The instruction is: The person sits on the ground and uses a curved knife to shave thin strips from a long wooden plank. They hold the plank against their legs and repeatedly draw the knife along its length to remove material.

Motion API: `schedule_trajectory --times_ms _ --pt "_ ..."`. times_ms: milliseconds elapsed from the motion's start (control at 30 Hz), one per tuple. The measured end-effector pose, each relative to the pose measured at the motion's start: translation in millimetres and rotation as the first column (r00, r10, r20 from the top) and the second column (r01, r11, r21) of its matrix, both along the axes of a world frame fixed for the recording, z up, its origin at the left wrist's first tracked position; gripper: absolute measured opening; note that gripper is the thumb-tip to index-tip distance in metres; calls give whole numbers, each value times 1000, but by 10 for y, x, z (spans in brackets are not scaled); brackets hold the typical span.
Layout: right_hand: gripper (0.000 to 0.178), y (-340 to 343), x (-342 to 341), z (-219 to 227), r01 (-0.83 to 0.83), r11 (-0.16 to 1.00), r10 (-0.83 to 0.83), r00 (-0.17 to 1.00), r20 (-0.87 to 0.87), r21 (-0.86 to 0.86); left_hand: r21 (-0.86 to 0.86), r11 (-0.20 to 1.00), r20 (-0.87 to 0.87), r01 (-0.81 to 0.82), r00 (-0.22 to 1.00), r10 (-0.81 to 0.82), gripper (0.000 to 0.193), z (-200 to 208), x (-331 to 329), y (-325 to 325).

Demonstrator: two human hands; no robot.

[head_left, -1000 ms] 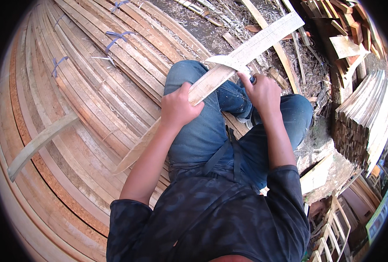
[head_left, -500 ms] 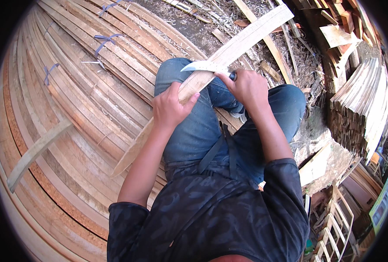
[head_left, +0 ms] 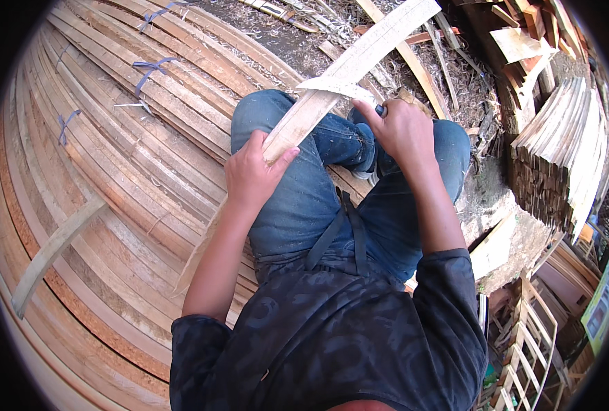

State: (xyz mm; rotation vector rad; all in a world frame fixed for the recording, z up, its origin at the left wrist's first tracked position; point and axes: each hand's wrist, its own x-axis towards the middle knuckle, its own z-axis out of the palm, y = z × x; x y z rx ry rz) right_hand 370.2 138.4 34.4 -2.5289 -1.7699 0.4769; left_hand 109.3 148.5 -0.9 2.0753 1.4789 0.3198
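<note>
My left hand (head_left: 255, 175) is wrapped round a long pale wooden slat (head_left: 376, 46), with its thumb along one edge. The slat runs slantwise over my lap, from beside my left forearm to the far right. My right hand (head_left: 406, 135) is closed on the dark handle of a knife (head_left: 335, 85). Its curved blade lies across the slat, beyond my left hand, with the tip pointing left. Part of the slat's near end is hidden behind my left forearm.
Long wooden strips (head_left: 137, 154) spread out on the left, some tied with blue bands (head_left: 155, 66). A stack of thin boards (head_left: 558, 147) stands at the right. Shavings and a sheathed blade (head_left: 280, 12) lie on the far ground. A wooden lattice (head_left: 527, 342) is at lower right.
The knife and my right hand have moved farther out along the slat and to the right. My left hand keeps its hold. The whole view has shifted slightly.
</note>
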Motion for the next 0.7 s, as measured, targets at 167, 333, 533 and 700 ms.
schedule_trajectory --times_ms 167,333,533,700 --pt "74 -51 -270 -87 -73 997 74 996 -59 10 -126 983 68 134 990 -126 42 164 -174 81" --pt "76 -1 -312 -60 -102 993 106 992 -70 58 -165 981 23 105 995 -102 35 165 -183 46" --pt "78 11 -347 -283 -180 969 189 981 -42 167 -63 983 74 175 983 -170 30 125 -183 6" --pt "78 110 -292 -385 -197 958 203 979 -5 209 -53 979 95 199 976 -193 33 57 -182 63"
